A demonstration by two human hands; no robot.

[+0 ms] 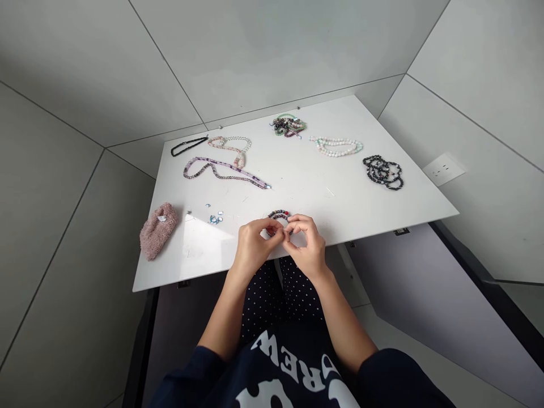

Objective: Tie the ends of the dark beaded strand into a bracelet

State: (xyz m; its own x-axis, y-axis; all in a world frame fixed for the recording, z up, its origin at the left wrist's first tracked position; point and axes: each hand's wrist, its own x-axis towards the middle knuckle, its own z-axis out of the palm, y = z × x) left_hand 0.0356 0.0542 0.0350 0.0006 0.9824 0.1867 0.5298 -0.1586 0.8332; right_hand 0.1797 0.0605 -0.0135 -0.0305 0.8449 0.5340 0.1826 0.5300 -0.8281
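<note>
A dark beaded strand [278, 213] with one red bead lies coiled at the table's front edge, partly covered by my hands. Beside it on the left, my left hand [257, 243] has thumb and forefinger pinched together. My right hand [306, 243] meets it from the right, its thumb and forefinger also closed in a pinch. The fingertips of both hands nearly touch over the strand's near part. Whatever they hold is too small to make out.
On the white table [293, 181] lie a pink fuzzy pouch [158, 231], blue scraps [215, 219], a purple-and-grey strand [225, 170], a black strand [189, 146], a pink-and-clear strand [239, 153], a mixed pile [289, 126], a white strand [338, 148] and black beads [383, 172].
</note>
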